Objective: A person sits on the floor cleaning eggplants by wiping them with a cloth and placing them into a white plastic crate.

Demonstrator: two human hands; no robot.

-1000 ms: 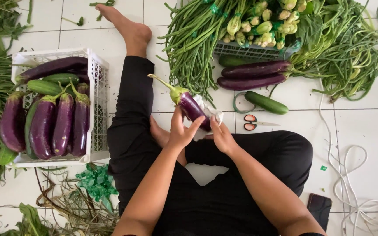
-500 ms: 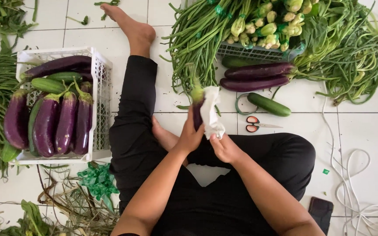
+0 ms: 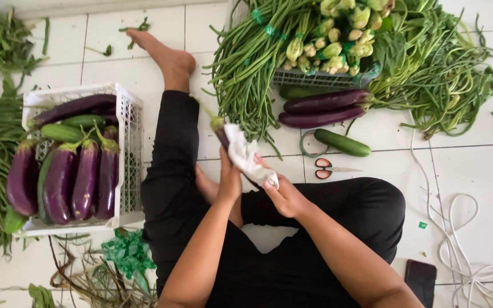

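I sit on a tiled floor with my legs out. My left hand (image 3: 229,179) grips a purple eggplant (image 3: 220,132) with a green stem, its tip pointing away from me. My right hand (image 3: 283,197) presses a white cloth (image 3: 247,157) around the eggplant's body, so most of the eggplant is hidden. A white plastic crate (image 3: 129,148) to my left holds several purple eggplants (image 3: 72,179) and green cucumbers (image 3: 64,132). Two more long eggplants (image 3: 323,108) and one cucumber (image 3: 343,142) lie on the floor ahead to the right.
Small scissors (image 3: 329,169) lie on the tile near my right knee. A basket (image 3: 315,77) ahead carries long beans (image 3: 252,63) and pale green buds. Leafy greens (image 3: 452,74) spread right and left. White cord (image 3: 475,251), a dark phone (image 3: 420,279) and green ties (image 3: 126,254) lie nearby.
The eggplant has turned from lying across my hands to pointing away from me. The white cloth has come up around it and slid down along its body under my right hand.
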